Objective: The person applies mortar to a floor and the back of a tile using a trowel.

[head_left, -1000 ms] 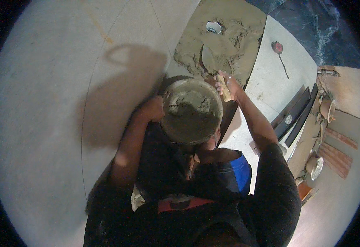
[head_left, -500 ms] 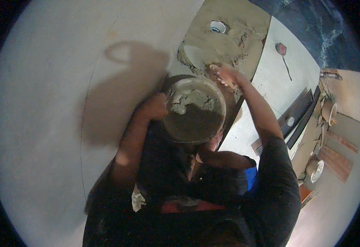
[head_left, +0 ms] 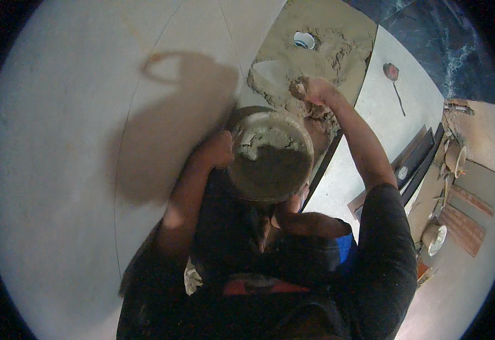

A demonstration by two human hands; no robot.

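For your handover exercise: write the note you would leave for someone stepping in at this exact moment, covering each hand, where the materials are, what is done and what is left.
Left hand: gripping the rim of the round grey bucket of wet mortar, held above the knees.
Right hand: reached out over the grey-brown mortar bed, closed on a tool handle, so treat it as shut on the trowel, whose blade lies in the mortar.
Materials: the bucket is still well filled; a white pipe opening sits in the bed.
Done: mortar covers the recess, lumpy near the hand.
Left: the surface is uneven and not yet smoothed; no covering lies on it.
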